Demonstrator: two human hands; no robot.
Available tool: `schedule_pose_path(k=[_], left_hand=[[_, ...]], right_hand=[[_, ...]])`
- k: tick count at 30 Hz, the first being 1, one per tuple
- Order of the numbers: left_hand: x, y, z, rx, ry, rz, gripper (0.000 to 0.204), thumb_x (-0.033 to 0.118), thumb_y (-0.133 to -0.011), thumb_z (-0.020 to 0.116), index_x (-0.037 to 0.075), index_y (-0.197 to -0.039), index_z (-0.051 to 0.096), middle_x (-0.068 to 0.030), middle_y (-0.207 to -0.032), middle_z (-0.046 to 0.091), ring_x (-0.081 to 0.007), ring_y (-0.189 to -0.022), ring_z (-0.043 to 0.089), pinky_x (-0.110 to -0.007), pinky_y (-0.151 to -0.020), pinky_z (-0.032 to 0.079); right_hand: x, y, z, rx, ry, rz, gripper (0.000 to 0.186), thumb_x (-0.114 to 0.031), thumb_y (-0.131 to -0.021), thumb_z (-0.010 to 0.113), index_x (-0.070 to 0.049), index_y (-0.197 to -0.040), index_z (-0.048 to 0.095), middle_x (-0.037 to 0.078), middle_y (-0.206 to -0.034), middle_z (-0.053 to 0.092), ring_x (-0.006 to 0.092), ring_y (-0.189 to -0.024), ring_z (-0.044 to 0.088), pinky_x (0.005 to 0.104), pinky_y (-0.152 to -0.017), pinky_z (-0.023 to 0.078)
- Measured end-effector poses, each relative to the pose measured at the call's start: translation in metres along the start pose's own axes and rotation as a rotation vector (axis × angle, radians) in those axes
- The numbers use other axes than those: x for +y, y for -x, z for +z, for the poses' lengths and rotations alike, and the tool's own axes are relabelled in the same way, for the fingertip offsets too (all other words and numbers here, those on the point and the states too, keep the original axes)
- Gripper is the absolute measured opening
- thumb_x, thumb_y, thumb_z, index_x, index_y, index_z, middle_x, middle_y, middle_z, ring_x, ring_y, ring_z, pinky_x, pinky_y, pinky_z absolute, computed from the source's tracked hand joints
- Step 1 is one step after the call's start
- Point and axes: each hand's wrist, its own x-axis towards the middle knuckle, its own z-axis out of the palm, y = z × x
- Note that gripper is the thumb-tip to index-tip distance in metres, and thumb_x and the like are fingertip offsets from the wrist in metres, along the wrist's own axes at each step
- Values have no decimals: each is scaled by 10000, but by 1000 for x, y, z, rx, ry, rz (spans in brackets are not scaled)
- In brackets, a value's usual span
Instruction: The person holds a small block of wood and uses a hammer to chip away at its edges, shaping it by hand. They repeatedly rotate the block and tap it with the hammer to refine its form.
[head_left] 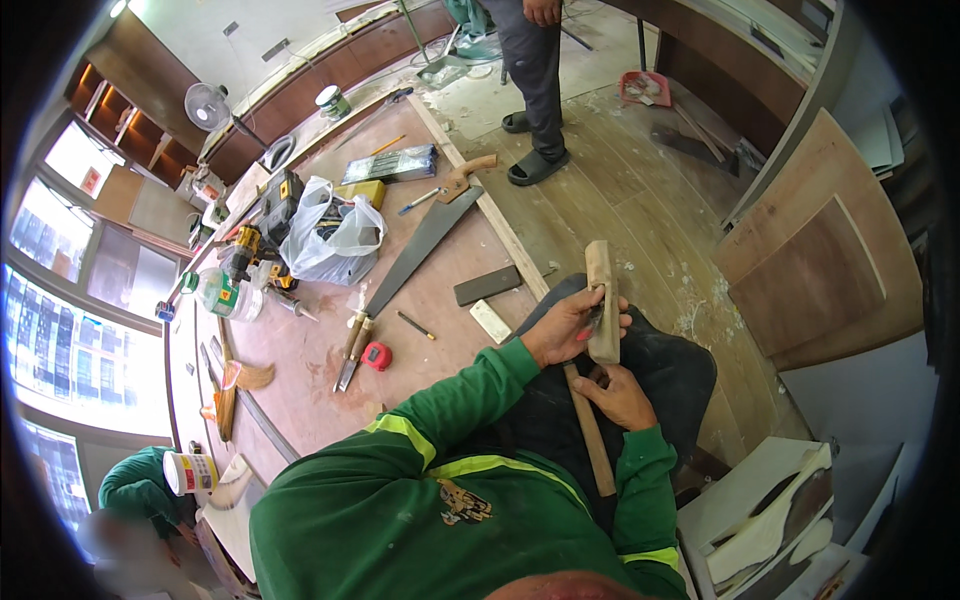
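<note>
In my left hand (568, 328) is a pale wooden block (602, 265), narrow and held upright, with the fingers wrapped round its middle. Something small, dark and red shows between fingers and block; I cannot make out what it is. Just below, my right hand (618, 398) is closed round the upper part of a flat wooden stick (592, 440), its fingertips close to the block's lower end. The stick slants down over my dark-trousered lap. On the table by my left hand lie a dark oblong sharpening stone (487, 286) and a whitish one (490, 321).
Left across the worktable (440, 365) lie a handsaw (420, 250), chisels (352, 350), a red tape measure (377, 356), a pencil (415, 325), a plastic bag (335, 240), a drill (243, 250) and a bottle (225, 295). A person (535, 90) stands beyond; another (140, 490) is at lower left.
</note>
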Motion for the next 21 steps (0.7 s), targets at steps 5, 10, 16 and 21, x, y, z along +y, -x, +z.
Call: schedule_pose_path(k=[5, 10, 16, 21], left_hand=[[17, 11, 13, 124, -70, 249, 507, 424, -1140, 520, -16, -1380, 599, -198, -1243, 730, -325, -1120, 736, -470, -1014, 600], [86, 34, 21, 235, -345, 484, 489, 398, -1153, 498, -25, -1381, 588, -202, -1242, 733, -306, -1141, 720, -458, -1029, 579], [115, 57, 37, 212, -849, 884, 336, 182, -1121, 601, 21, -1404, 519, -157, -1375, 670, -274, -1334, 624, -413, -1128, 485], [123, 67, 39, 96, -1465, 1266, 409, -21, -962, 729, 79, -1342, 617, -148, -1391, 691, -384, -1457, 557, -492, -1215, 407]], right_hand=[[-22, 17, 4, -19, 74, -139, 840, -436, -879, 883, 25, -1488, 534, 232, -1074, 719, 347, -956, 705, 439, -870, 554], [-44, 31, 40, 35, 305, -15, 741, -280, -950, 771, 28, -1537, 441, 336, -1332, 665, 527, -1210, 646, 557, -1028, 518], [-50, 33, 22, 166, -44, 128, 533, -215, -1012, 689, -22, -1483, 531, 258, -1074, 704, 419, -969, 681, 496, -861, 545], [-77, 52, 1, 284, -574, -100, 455, -191, -1101, 578, 9, -1507, 533, 27, -876, 581, 105, -713, 564, 268, -663, 496]])
